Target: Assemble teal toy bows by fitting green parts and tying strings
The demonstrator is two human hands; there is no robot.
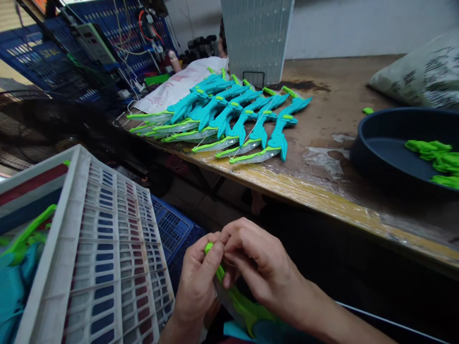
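My left hand (200, 279) is closed around the tip of a toy bow (244, 308), low in the middle of the view. Its green limb and clear strip run down toward my lap, where part of the teal body shows. My right hand (263, 263) has its fingers pinched together at the same tip. Whatever lies between those fingertips is hidden; a string there cannot be made out. On the table ahead, several finished-looking teal and green toy bows (229, 112) lie overlapped in a row, a few with white strings showing.
A white plastic crate (118, 248) with teal and green parts (17, 282) stands at my left. The wooden table (333, 200) edge crosses ahead. A dark round basin (373, 157) holds green pieces (444, 160). Behind are a stuffed sack (423, 76), a fan (46, 124) and blue crates.
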